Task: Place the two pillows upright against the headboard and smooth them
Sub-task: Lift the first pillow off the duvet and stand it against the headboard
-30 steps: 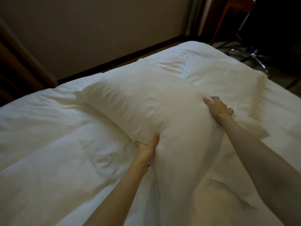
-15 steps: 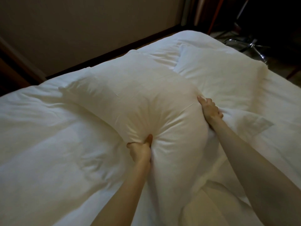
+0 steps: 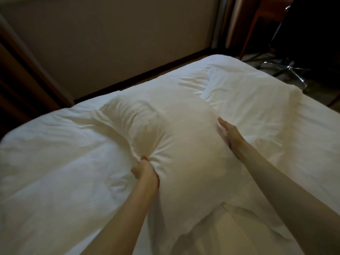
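A large white pillow (image 3: 180, 137) lies across the middle of the bed, bunched and creased at its left edge. My left hand (image 3: 144, 170) is clenched on that bunched edge. My right hand (image 3: 227, 132) lies flat with fingers straight against the pillow's right side, pressing on it without gripping. A second white pillow (image 3: 252, 100) lies flat beyond it at the right, partly overlapped by the first. The beige padded headboard (image 3: 119, 39) rises behind the bed, and neither pillow leans on it.
A rumpled white duvet (image 3: 55, 162) covers the bed. A dark wooden strip (image 3: 143, 76) runs along the headboard's base. At the top right stand a chair's chrome base (image 3: 290, 69) and an orange-brown chair leg (image 3: 252, 24) on the floor.
My left hand has gone from resting on the pillow's edge to a tight fist on it. My right hand has opened flat against the right side. The pillow's left side is more bunched.
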Available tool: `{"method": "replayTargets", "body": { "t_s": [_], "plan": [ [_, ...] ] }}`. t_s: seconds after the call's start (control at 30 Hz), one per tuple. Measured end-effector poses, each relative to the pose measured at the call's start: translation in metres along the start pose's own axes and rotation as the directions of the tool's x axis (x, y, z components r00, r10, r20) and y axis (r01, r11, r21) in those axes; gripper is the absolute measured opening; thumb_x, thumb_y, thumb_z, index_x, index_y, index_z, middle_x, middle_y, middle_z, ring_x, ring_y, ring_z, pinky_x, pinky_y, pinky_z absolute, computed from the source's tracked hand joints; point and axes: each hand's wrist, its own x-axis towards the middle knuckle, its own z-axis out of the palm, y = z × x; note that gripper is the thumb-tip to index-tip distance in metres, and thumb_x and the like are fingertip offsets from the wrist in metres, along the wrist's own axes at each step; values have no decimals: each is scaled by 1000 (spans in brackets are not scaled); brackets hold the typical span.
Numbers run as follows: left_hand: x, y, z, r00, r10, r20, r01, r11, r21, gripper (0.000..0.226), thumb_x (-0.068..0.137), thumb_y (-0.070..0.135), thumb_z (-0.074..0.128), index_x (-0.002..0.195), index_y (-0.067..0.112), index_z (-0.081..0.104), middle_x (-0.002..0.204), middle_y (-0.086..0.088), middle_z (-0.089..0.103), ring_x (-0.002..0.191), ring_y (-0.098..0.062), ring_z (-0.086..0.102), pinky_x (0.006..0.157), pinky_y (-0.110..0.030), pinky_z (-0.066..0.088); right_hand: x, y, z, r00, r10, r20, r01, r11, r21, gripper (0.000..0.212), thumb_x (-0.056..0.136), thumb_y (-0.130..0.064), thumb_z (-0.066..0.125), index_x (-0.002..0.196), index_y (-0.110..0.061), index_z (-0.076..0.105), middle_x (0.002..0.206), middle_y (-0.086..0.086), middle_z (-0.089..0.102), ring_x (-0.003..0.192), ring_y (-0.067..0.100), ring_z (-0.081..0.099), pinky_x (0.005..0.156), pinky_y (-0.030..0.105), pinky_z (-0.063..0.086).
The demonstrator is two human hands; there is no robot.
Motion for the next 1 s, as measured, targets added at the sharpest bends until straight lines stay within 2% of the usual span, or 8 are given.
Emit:
{"method": "replayTargets", "body": {
  "t_s": [0.07,0.1,0.2,0.27,0.47,0.57,0.7,1.0],
  "plan": [
    [-3,23,-12,996,72,-53,-71,997,21,37,91,14,53,119,-9,56,120,-26,62,108,-39,60,95,-44,50,-18,1,11,996,0,91,-11,993,118,43,91,-45,49,121,-18,65,90,2,77,75,19,74,63,27,58],
    [-4,34,-19,988,132,-79,-128,991,49,35,91,14,52,118,-8,58,119,-26,63,107,-39,60,94,-44,50,-26,2,16,993,-13,114,-4,988,155,42,91,-45,48,120,-19,65,88,2,78,74,19,74,60,27,58],
    [-14,67,-43,926,359,-113,-341,927,154,32,92,13,48,115,-6,61,119,-25,64,110,-39,58,93,-42,48,-56,3,39,985,-38,168,3,979,204,43,89,-49,49,118,-22,66,103,8,76,90,26,73,69,33,58],
    [-23,89,-58,877,465,-115,-440,877,195,31,92,13,47,113,-5,63,117,-24,64,109,-39,58,93,-41,46,-76,7,54,977,-60,205,11,973,231,40,90,-50,49,111,-23,69,98,7,78,85,23,75,62,30,59],
    [-61,137,-115,711,698,-82,-655,701,283,27,95,19,46,100,0,64,110,-22,66,103,-37,59,82,-34,42,-137,27,99,957,-114,266,16,939,344,47,92,-49,45,120,-17,65,103,8,77,90,24,74,63,31,60],
    [-82,155,-159,654,753,-74,-702,640,314,32,96,22,44,110,0,62,113,-21,65,107,-38,57,92,-41,46,-173,29,125,940,-139,313,19,934,356,37,93,-45,48,111,-18,67,89,2,79,77,18,76,54,24,58],
    [-103,168,-220,579,807,-116,-727,575,376,34,97,25,43,107,-3,59,108,-24,65,103,-40,58,90,-50,46,-215,25,162,919,-173,356,48,942,333,36,91,-46,50,115,-23,64,92,-2,79,78,14,75,56,22,58],
    [-134,200,-382,489,827,-277,-722,562,405,33,98,27,41,105,1,59,108,-20,64,102,-36,58,86,-43,44,-319,21,272,830,-167,532,25,964,263,38,90,-48,50,114,-24,68,100,-2,78,86,13,74,66,26,57]
  ]
}}
